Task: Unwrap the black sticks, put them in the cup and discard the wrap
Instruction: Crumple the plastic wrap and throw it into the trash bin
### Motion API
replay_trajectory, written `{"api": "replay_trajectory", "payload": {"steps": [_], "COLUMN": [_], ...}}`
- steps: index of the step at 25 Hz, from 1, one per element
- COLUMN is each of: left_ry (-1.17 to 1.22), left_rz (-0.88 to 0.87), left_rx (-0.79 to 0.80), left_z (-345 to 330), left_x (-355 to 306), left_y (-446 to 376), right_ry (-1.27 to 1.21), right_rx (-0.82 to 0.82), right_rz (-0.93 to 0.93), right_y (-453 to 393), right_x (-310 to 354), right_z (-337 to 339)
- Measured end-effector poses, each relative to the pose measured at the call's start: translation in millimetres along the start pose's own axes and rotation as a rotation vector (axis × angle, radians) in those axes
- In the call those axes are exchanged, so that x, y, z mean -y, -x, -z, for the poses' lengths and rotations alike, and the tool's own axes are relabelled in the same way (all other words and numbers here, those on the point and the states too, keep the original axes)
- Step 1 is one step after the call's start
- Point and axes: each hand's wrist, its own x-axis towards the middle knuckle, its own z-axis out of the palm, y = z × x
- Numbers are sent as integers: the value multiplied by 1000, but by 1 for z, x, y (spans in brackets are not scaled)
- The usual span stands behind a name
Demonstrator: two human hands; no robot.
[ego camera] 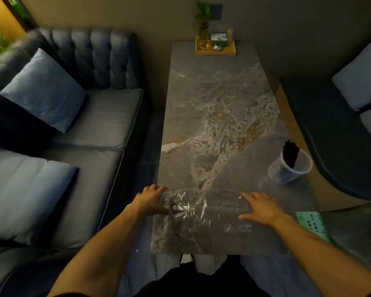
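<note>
A sheet of clear plastic wrap [204,211] lies crinkled and spread flat on the near end of the marble table [219,103]. My left hand [151,199] rests on the wrap's left edge, fingers apart. My right hand [260,207] presses flat on its right edge, fingers spread. At the table's right edge stands a clear plastic cup [290,168], and a bundle of black sticks [290,153] leans upright inside it.
A wooden tray [215,49] with a small plant and bottles stands at the table's far end. A green printed card [314,225] lies at the near right. A grey sofa [90,129] with blue cushions runs along the left; another seat [338,133] flanks the right.
</note>
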Motion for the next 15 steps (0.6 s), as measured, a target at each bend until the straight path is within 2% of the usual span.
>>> {"api": "replay_trajectory", "payload": {"steps": [8, 15], "left_ry": [-18, -19], "left_rz": [-17, 12], "left_rx": [30, -23], "left_z": [-1, -5], "left_x": [-25, -43], "left_y": [-24, -30], "right_ry": [-60, -8], "right_rx": [150, 41], "right_rz": [-12, -29], "right_y": [-30, -50], "right_x": [9, 16], "right_z": [7, -2]}}
